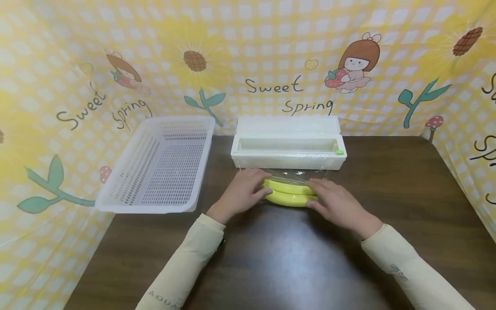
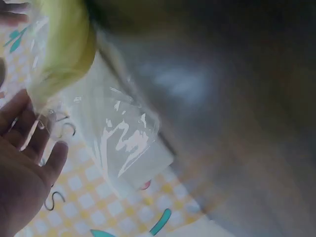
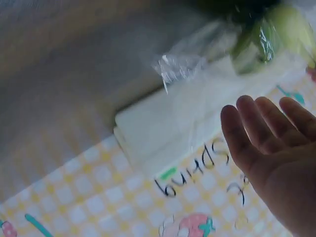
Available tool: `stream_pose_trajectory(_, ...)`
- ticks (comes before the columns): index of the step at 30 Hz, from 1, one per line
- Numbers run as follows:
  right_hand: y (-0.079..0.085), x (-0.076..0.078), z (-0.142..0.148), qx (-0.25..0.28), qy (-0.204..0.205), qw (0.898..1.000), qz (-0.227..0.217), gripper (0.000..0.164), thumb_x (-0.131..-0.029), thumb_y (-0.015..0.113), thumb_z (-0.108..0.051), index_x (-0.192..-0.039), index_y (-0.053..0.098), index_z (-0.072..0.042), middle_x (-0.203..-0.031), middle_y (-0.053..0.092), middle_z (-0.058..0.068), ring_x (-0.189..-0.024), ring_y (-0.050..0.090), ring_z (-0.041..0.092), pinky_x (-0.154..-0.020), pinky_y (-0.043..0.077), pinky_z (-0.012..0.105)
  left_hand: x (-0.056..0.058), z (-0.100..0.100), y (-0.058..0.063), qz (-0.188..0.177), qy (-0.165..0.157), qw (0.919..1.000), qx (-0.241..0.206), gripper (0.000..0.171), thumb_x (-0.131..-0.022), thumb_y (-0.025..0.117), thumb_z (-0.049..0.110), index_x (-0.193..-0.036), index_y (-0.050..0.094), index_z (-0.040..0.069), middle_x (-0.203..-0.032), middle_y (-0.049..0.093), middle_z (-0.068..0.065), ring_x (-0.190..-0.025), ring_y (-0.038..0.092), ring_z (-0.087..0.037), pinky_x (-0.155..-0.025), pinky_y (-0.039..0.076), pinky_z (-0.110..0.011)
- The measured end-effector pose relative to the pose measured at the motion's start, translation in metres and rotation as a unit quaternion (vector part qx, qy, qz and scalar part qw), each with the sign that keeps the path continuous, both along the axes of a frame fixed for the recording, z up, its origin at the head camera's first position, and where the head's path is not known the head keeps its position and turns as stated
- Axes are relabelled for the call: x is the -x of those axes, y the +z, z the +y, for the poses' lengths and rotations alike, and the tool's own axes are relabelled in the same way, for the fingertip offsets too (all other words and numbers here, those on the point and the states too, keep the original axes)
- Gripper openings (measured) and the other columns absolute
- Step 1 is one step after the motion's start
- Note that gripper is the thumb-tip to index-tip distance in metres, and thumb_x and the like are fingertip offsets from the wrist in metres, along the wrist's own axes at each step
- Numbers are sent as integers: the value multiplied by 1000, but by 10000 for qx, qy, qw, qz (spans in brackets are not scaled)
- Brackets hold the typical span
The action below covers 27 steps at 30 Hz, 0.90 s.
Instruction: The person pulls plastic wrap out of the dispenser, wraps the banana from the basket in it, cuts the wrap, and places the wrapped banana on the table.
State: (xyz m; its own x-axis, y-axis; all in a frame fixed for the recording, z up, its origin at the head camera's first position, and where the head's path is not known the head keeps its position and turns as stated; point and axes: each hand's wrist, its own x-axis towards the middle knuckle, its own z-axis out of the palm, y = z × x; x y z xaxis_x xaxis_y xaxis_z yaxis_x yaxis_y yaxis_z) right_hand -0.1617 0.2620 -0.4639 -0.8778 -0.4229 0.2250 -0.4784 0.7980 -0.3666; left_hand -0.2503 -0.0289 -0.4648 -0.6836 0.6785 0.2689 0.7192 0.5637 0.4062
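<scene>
Two yellow bananas (image 1: 288,199) lie side by side on the table, with clear plastic film (image 1: 288,175) over them that stretches back to a long white box (image 1: 288,162). My left hand (image 1: 245,188) is at their left end, its fingers behind and its thumb in front. At the right end my right hand (image 1: 339,201) is placed the same way. In the left wrist view the fingers (image 2: 19,118) reach loosely to the tip of the film-covered bananas (image 2: 69,44). Straight, spread fingers (image 3: 254,128) show in the right wrist view, below crinkled film (image 3: 177,69).
A white plastic basket (image 1: 195,189) with slotted walls stands at the left on the dark wooden table (image 1: 271,267). The long box has its lid (image 1: 288,125) raised against the patterned cloth (image 1: 263,43) and a green tab (image 1: 339,152) at its right end.
</scene>
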Motion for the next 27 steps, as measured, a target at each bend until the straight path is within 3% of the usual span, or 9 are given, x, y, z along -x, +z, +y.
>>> stream_pose_trajectory(3, -12, 1, -3, -53, -14, 9998, -193, 61, -91, 77, -21, -140, 53, 4, -137, 56, 25, -126, 53, 44, -100, 44, 59, -2, 4, -6, -619, 212, 9977, 186, 44, -96, 71, 26, -134, 62, 7, -130, 62, -7, -123, 55, -26, -106, 40, -43)
stream_pose_trajectory(9, -26, 4, -1, 343, -159, 9973, -628, 66, -88, 79, -13, -144, 48, 6, -141, 53, 25, -129, 51, 42, -105, 42, 56, 2, 5, -16, -1690, 598, 9820, -593, 42, -96, 71, 16, -135, 61, 7, -133, 59, -7, -121, 56, -24, -103, 45, -41)
stream_pose_trajectory(15, -30, 10, 0, 867, -235, 9900, -1086, 66, -89, 78, -12, -145, 48, 5, -143, 52, 25, -131, 49, 43, -107, 39, 56, 1, 4, -24, -2049, 911, 9691, -1027, 39, -96, 70, 16, -133, 64, 8, -129, 62, -7, -111, 59, -24, -99, 46, -43)
stream_pose_trajectory(19, -29, 13, 1, 1227, -483, 9786, -1580, 65, -90, 77, -14, -145, 49, 2, -143, 53, 24, -131, 49, 42, -106, 39, 57, 1, 3, -27, -2158, 1036, 9625, -1273, 34, -96, 69, 16, -129, 66, 7, -125, 64, -9, -110, 58, -26, -98, 46, -44)
stream_pose_trajectory(24, -28, 20, 3, 1644, -523, 9665, -1898, 58, -91, 76, -16, -141, 53, 2, -133, 60, 20, -117, 56, 32, -98, 44, 49, 4, 0, -33, -2234, 1289, 9551, -1457, 29, -97, 69, 16, -123, 69, 5, -123, 66, -11, -115, 58, -28, -101, 44, -44)
stream_pose_trajectory(27, -26, 27, 4, 2266, -549, 9445, -2315, 53, -93, 73, -12, -139, 53, 6, -116, 65, 20, -98, 61, 28, -86, 51, 42, 8, 0, -35, -2490, 1402, 9460, -1530, 26, -100, 65, 20, -119, 68, 4, -116, 68, -10, -107, 60, -25, -95, 47, -42)
